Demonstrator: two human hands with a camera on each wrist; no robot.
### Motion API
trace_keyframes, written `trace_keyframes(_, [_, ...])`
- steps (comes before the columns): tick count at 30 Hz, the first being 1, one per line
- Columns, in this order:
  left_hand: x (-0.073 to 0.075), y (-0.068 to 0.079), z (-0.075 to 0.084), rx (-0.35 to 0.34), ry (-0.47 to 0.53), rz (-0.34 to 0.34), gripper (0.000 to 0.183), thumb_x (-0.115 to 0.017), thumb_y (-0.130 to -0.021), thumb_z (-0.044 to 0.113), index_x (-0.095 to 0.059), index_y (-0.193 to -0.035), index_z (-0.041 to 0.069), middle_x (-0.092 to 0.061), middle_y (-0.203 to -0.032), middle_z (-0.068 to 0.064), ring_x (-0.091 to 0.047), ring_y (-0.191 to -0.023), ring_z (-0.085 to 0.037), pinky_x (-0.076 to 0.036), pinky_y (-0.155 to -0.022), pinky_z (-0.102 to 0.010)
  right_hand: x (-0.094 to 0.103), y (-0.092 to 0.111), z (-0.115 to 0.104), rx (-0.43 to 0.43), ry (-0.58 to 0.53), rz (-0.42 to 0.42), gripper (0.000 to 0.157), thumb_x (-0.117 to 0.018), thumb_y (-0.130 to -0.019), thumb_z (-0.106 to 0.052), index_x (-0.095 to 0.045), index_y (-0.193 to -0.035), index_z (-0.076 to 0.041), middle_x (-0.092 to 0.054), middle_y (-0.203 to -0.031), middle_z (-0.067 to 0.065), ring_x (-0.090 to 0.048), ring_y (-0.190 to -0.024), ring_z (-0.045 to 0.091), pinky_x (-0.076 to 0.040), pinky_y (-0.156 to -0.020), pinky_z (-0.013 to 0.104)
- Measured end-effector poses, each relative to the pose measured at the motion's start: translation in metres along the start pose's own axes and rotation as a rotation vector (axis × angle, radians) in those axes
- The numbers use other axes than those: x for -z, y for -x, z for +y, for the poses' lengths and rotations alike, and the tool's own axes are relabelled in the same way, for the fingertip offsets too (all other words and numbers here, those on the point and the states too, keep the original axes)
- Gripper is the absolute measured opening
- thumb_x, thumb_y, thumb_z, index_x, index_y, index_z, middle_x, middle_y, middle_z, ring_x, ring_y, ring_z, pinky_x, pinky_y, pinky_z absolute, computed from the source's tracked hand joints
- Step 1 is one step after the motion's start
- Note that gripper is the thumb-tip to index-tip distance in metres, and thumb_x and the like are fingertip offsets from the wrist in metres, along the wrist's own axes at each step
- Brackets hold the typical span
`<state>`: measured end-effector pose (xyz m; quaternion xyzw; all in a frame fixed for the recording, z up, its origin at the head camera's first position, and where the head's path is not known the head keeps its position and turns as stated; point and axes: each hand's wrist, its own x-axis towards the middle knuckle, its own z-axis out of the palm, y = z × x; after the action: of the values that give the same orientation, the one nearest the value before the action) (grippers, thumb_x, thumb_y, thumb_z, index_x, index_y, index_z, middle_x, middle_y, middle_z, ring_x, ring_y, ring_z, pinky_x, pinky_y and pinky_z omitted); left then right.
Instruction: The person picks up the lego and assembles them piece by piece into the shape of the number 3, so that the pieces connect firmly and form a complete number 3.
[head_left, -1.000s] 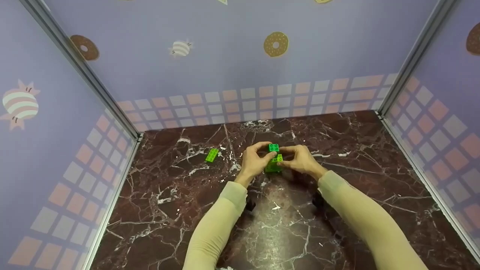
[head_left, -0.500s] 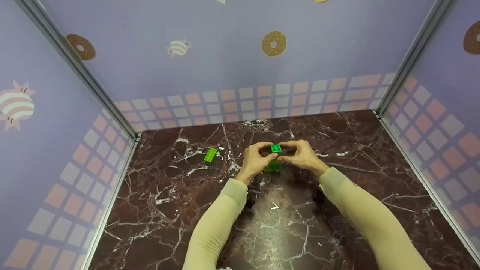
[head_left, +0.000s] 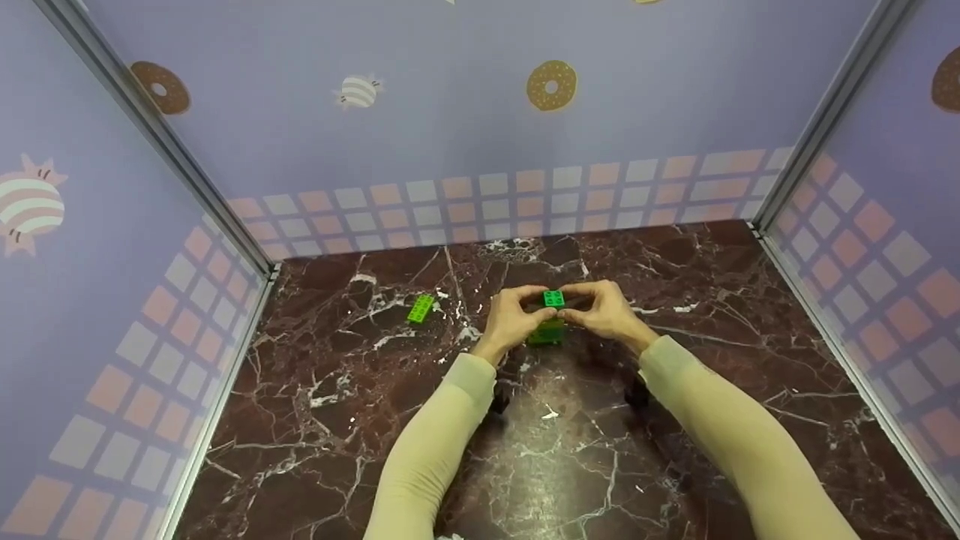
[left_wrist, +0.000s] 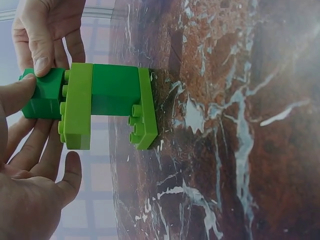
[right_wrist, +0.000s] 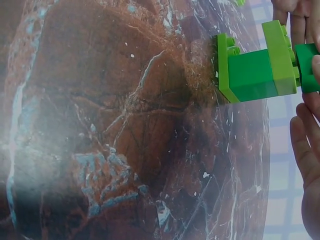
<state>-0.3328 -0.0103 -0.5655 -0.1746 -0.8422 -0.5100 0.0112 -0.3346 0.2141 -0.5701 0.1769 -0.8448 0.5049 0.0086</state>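
Both hands are around the top of a small stack of building blocks. My left hand (head_left: pixel 510 322) and right hand (head_left: pixel 609 315) pinch a dark green block (head_left: pixel 553 298) between thumbs and fingertips, one from each side. It sits at the studs of a longer lime block (left_wrist: pixel 79 107); some studs show along the seam. Beneath that is another dark green block (left_wrist: pixel 116 90), which stands on a thin lime plate (left_wrist: pixel 147 110) on the table. The lime block overhangs the dark green one, and studs on the bottom plate show under the overhang.
A loose lime plate with studs (head_left: pixel 421 308) lies on the marbled table (head_left: pixel 330 420) left of the hands. Patterned purple panels (head_left: pixel 450 112) enclose the table at the back and both sides, with metal strips at the corners.
My right hand has moved up from the lime block to the top dark green block, beside my left hand. The top block has shifted slightly right. The loose plate stays where it lay.
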Motion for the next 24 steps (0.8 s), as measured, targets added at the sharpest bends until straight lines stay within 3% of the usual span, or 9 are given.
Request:
trace_keyframes(3, [0.0003,-0.0003,-0.0001,-0.005,-0.007,-0.002,0.042,-0.09,-0.096,0.014,-0.081,-0.134,0.002,-0.085,-0.127,-0.014,-0.083,-0.113,-0.03,-0.067,-0.101,-0.046,-0.0006,0.0002,0.0003,0.001,0.02,0.006,0.042,-0.092,-0.092,-0.006,-0.081,-0.132,0.003,-0.085,-0.12,0.023,-0.083,-0.111,0.043,-0.069,-0.095,0.049])
trace_keyframes(8, [0.0001,0.0003,0.0005,0.003,-0.008,-0.002,0.04,-0.09,-0.096,0.015,-0.082,-0.133,0.004,-0.086,-0.126,-0.013,-0.083,-0.115,-0.029,-0.066,-0.103,-0.044,-0.0004,0.0016,0.0012,-0.001,0.041,0.017,0.043,-0.092,-0.092,-0.007,-0.081,-0.132,0.002,-0.085,-0.12,0.022,-0.084,-0.109,0.042,-0.07,-0.09,0.043])
trace_keyframes(14, [-0.0005,0.0021,0.0013,0.041,0.009,-0.012,0.041,-0.09,-0.097,0.016,-0.081,-0.136,0.005,-0.085,-0.129,-0.011,-0.083,-0.114,-0.027,-0.067,-0.102,-0.041,-0.0008,0.003,0.002,0.022,0.006,-0.001,0.042,-0.09,-0.093,-0.005,-0.079,-0.132,0.007,-0.084,-0.118,0.026,-0.084,-0.106,0.045,-0.069,-0.093,0.054])
trace_keyframes(19, [-0.0016,0.0019,0.0006,0.042,0.014,-0.016,0.041,-0.089,-0.097,0.014,-0.081,-0.135,0.005,-0.085,-0.129,-0.012,-0.083,-0.113,-0.028,-0.067,-0.102,-0.042,-0.0011,0.0032,0.0024,0.051,0.019,0.0,0.038,-0.09,-0.092,-0.003,-0.081,-0.128,0.006,-0.085,-0.114,0.026,-0.085,-0.101,0.045,-0.071,-0.088,0.05])
trace_keyframes(24, [-0.0026,0.0012,0.0002,0.031,0.008,-0.021,0.038,-0.088,-0.097,0.014,-0.082,-0.134,0.007,-0.085,-0.128,-0.012,-0.083,-0.113,-0.028,-0.067,-0.102,-0.044,-0.0016,0.0047,0.0014,0.084,0.06,0.012,0.035,-0.091,-0.092,-0.004,-0.083,-0.125,0.003,-0.086,-0.111,0.023,-0.086,-0.097,0.04,-0.07,-0.085,0.055])
